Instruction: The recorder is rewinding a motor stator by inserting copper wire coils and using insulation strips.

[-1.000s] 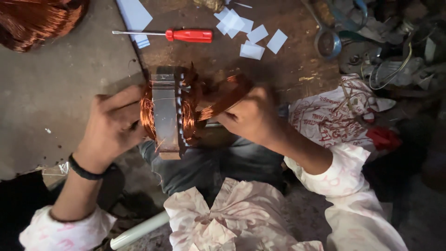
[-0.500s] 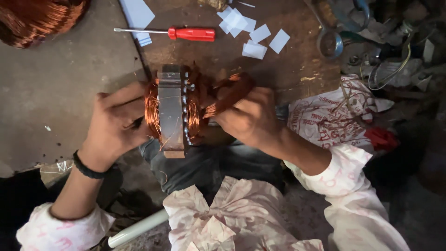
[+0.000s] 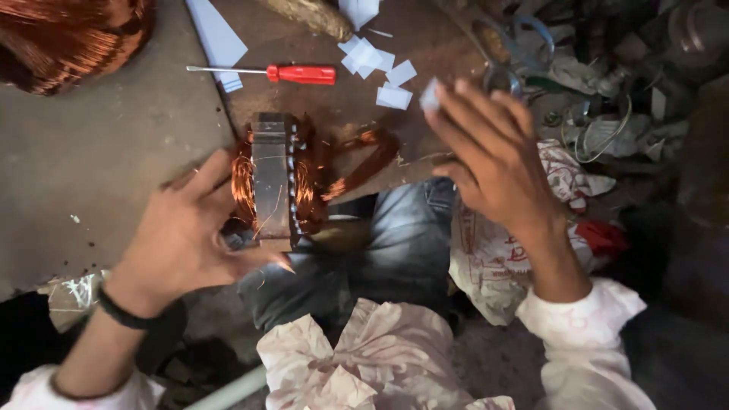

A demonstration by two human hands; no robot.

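Head view: left hand [image 3: 182, 239] clasping upright copper-wound stator [image 3: 275, 182], bore axis sideways; right hand [image 3: 493, 156] spread, empty.

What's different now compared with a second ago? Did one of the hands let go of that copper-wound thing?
Yes. The right hand has come off the wound metal core and lifted toward the paper slips, fingers spread, a small pale slip at its fingertips. The left hand stays against the core, which remains on the bench edge. The red-handled screwdriver has not moved.
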